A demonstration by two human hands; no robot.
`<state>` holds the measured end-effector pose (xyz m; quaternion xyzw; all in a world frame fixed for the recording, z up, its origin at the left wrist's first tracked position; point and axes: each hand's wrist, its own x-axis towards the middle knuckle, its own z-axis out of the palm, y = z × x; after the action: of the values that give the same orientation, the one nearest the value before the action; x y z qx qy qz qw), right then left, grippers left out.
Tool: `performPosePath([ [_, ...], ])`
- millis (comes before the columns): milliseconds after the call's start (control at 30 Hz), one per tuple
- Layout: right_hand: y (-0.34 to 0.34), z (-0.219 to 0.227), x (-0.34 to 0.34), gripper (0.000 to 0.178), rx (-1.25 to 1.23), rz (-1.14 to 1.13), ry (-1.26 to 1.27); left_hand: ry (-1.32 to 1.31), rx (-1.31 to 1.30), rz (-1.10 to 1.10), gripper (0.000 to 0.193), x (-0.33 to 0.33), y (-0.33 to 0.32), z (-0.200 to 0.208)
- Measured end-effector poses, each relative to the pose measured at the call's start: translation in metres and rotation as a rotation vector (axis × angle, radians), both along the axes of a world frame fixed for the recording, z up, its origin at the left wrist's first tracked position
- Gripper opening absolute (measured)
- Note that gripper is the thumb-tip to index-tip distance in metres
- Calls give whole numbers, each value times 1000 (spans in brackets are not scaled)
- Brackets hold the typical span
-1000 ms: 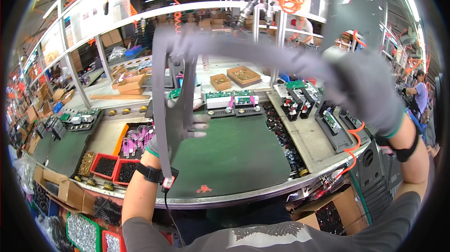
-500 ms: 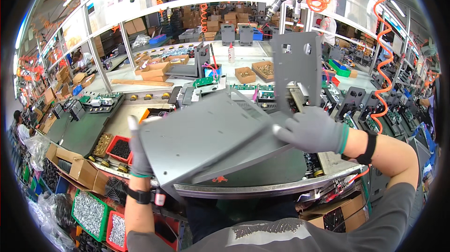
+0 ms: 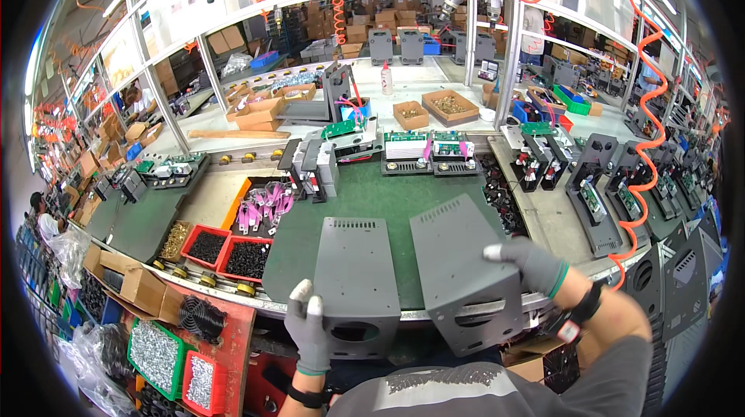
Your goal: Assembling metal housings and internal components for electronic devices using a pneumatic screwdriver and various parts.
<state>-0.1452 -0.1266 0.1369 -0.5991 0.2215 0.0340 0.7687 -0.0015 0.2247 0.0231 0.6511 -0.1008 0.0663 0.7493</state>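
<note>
Two bent grey sheet-metal panels lie side by side at the near edge of the green work mat [image 3: 372, 194]. The left panel [image 3: 357, 266] has a row of slots at its far end and a round hole in its near flange. My gloved left hand [image 3: 309, 330] is at its near left edge, fingertips up and apart; contact is hard to tell. The right panel [image 3: 462, 250] sits at a slant, with a large cutout in its near flange. My gloved right hand [image 3: 531, 263] grips its right edge, thumb on top, other fingers partly hidden.
Beyond the mat stand green circuit boards with heatsinks [image 3: 428, 155] and grey blocks [image 3: 317, 170]. Red bins of black parts [image 3: 245, 257] and pink-tabbed parts [image 3: 264, 206] lie left. An orange coiled hose [image 3: 642, 207] hangs right. Dark brackets [image 3: 594, 192] line the right.
The panels came down from a raised, overlapping position to lie apart on the mat's near edge. My left hand moved right and nearer; my right hand lowered with the right panel.
</note>
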Motion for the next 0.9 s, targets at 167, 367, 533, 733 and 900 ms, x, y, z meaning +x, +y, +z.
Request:
performPosePath([
  [167, 28, -91, -8, 55, -269, -110, -180, -159, 532, 142, 54, -14, -13, -37],
  [367, 52, -128, 3, 61, -910, -315, -56, -525, 1001, 231, 36, -5, -32, -43],
  [533, 64, -121, 22, 47, -1709, -222, -178, -521, 990, 265, 24, -3, -45, -45],
  [733, 84, -110, 47, 43, -1616, 198, -351, -498, 1006, 175, 32, -3, -36, -40],
  [900, 104, -106, 51, 67, -1622, 471, -558, -395, 778, 160, 39, -1, -3, -3],
])
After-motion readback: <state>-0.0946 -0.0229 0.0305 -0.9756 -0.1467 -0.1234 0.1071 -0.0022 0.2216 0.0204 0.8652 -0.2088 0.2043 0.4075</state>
